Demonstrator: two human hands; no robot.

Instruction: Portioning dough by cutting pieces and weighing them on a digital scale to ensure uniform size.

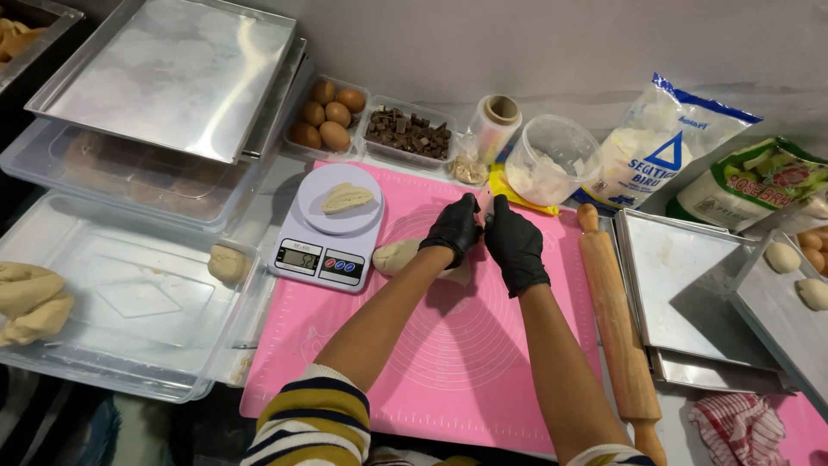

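Sleeves: striped cuffs [315,414] at the bottom edge, nearest the camera, bare forearms reaching up the frame.
Mat: pink baking mat [448,362] fills the centre, mostly bare.
Left hand: black-gloved left hand [450,229], fingers curled down onto the dough log [397,255] at the upper middle of the mat, gripping its right end.
Right hand: black-gloved right hand [516,242], closed narrow against the left; it seems to pinch something small and pale at the fingertips, but I cannot tell what.
Scale: white kitchen scale [328,231] just left of the log, one cut dough piece [347,198] on its plate.
Done so far: two dough balls [798,274] sit on the metal tray [776,319] at the right edge, so portioning looks begun.
Left to do: most of the log is uncut, and a big dough mass [30,298] waits in the clear tub [129,345] at left.
Nearby: rolling pin [614,319] right of the mat; eggs [326,112] and chocolate chunks [407,132] along the top.
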